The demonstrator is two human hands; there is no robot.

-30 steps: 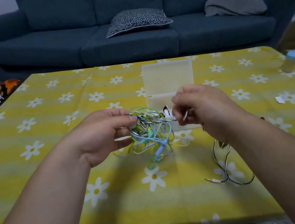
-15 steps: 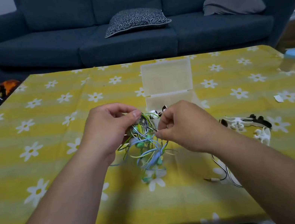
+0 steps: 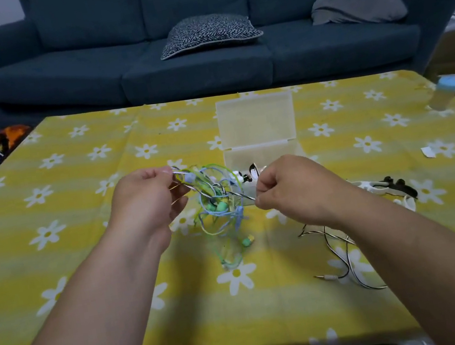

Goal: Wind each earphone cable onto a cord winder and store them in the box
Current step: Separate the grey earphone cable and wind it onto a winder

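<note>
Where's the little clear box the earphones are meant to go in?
In the head view the clear box sits open on the flowered table, slightly right of centre, just beyond the cable tangle and the right hand.

Counter (image 3: pixel 83 258): covered by a matt woven cloth printed with daisies. Box (image 3: pixel 256 120): moulded in frosted, translucent plastic. Tangled cables (image 3: pixel 216 204) and striped cable (image 3: pixel 241 195): sheathed in smooth, slightly glossy plastic. Jack plug (image 3: pixel 325 277): tipped with bright metal. Cord winders (image 3: pixel 374 186): formed of smooth plastic. Sofa (image 3: pixel 50 72): upholstered in matt, finely textured fabric.
</note>
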